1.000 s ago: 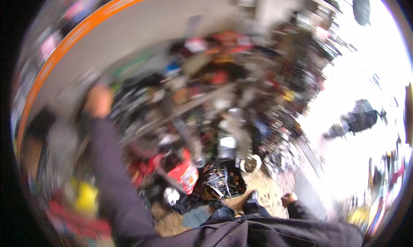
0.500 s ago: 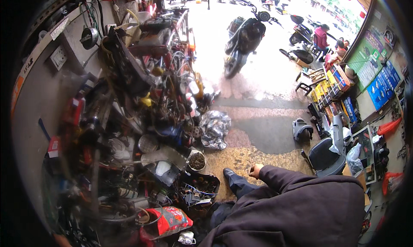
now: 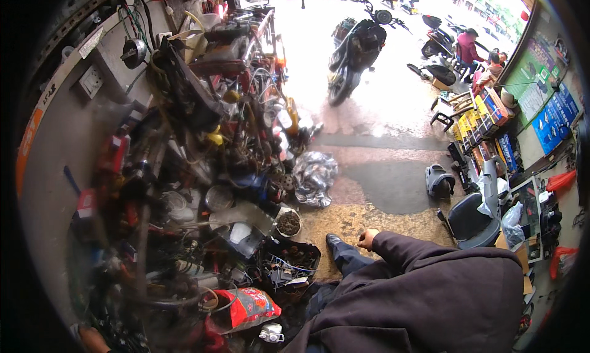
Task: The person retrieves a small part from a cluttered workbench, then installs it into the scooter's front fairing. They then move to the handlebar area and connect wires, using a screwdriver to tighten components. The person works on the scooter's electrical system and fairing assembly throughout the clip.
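Observation:
Beyond the end of a dark sleeve, my right hand (image 3: 368,238) hangs above the tan floor, close to my leg and dark shoe (image 3: 334,241). Its fingers are curled in, and nothing shows in them. At the lower left rim, only part of my left hand (image 3: 93,339) is in view. Something small and pale (image 3: 75,332) is at its fingers, too dim to name. Beside that hand lies a dark, cluttered heap of parts and cables. A red and grey bag (image 3: 249,310) and a small white bottle-like thing (image 3: 271,333) stand between my two arms.
Left, a bin of scraps (image 3: 289,264), a white bucket (image 3: 288,222) and crumpled silver wrapping (image 3: 314,178) border the floor. Right are a scooter seat (image 3: 472,221) and grey helmet-like shell (image 3: 439,182). Ahead stands a motorcycle (image 3: 356,51); a person (image 3: 468,47) sits far right.
The view has shifted slightly, so the surroundings sit further right. More of my left hand shows at the lower left. My right hand remains curled beside my leg.

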A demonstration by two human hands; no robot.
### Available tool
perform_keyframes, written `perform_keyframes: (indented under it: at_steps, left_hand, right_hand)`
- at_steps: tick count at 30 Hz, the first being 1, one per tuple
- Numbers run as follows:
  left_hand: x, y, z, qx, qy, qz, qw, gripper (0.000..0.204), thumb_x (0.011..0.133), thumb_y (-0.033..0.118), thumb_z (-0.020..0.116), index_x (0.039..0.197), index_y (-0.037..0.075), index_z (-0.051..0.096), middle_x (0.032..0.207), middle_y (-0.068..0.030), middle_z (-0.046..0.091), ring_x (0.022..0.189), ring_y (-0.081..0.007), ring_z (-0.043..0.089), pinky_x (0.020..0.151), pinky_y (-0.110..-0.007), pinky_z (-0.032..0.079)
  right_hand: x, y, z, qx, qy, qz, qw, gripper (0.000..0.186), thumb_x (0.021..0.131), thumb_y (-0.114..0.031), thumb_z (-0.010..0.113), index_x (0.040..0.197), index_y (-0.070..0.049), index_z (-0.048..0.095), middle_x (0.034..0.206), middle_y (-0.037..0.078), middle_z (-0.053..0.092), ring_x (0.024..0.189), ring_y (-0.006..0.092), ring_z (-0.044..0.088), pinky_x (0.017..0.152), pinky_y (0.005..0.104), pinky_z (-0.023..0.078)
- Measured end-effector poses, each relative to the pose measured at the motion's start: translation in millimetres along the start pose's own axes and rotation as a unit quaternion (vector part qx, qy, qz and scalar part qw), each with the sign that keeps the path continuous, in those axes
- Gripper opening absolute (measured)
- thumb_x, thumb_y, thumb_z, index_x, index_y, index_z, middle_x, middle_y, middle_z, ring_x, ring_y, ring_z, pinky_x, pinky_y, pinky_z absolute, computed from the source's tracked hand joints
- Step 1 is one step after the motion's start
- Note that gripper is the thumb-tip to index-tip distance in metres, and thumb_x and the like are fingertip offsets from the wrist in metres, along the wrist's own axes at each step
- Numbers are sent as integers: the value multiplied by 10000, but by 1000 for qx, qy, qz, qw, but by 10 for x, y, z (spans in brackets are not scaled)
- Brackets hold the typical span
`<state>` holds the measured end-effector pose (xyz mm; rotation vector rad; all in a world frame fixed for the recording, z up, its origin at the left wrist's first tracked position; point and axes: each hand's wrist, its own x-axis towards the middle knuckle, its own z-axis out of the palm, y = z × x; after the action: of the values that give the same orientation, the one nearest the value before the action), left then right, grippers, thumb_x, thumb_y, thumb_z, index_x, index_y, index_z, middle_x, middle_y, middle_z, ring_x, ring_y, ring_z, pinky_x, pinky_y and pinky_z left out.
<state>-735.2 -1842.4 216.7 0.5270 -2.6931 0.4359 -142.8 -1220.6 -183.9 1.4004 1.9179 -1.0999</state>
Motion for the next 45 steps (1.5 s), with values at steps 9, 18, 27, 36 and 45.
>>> perform_keyframes:
  at_steps: [9, 18, 27, 36, 45]
  left_hand:
    - [21, 26, 41, 11, -54, 7, 998, 341, 892, 323, 597, 1085, 81, 739, 1162, -191, 693, 1066, -385, 661, 893, -487, 540]
    - [37, -30, 52, -14, -38, -16, 999, 364, 871, 339, 591, 1100, 96, 737, 1176, -186, 689, 1095, -384, 650, 911, -484, 530]
    - [-17, 9, -88, 12, -62, 22, 998, 362, 866, 320, 589, 1101, 86, 735, 1183, -181, 689, 1100, -376, 649, 921, -490, 521]
    - [604, -375, 546, -50, -15, 58, 997, 410, 898, 179, 561, 1256, -20, 591, 1241, -258, 620, 1154, -403, 594, 977, -467, 485]
    - [763, -420, 680, -2, 16, 74, 997, 400, 967, 130, 540, 1326, -44, 536, 1269, -250, 601, 1154, -390, 593, 987, -450, 489]
  right_hand:
    - [-129, 130, -14, 16, 27, 11, 999, 320, 804, -341, 682, 963, -77, 770, 754, 117, 738, 691, 234, 725, 720, 376, 578]
    - [-158, 80, 109, 18, 13, 8, 1000, 323, 819, -331, 674, 979, -66, 765, 760, 105, 739, 692, 218, 724, 710, 376, 575]
    - [-178, -23, 93, 5, -3, 18, 1000, 330, 820, -329, 673, 993, -62, 764, 764, 113, 739, 700, 224, 725, 706, 366, 575]
    - [-165, -75, 113, 30, 13, 17, 999, 355, 786, -357, 695, 981, -69, 769, 779, 124, 742, 726, 239, 729, 741, 366, 577]
    - [-138, -139, 104, 26, 11, 1, 1000, 378, 788, -363, 689, 1006, -65, 766, 857, 137, 750, 787, 262, 737, 769, 372, 578]
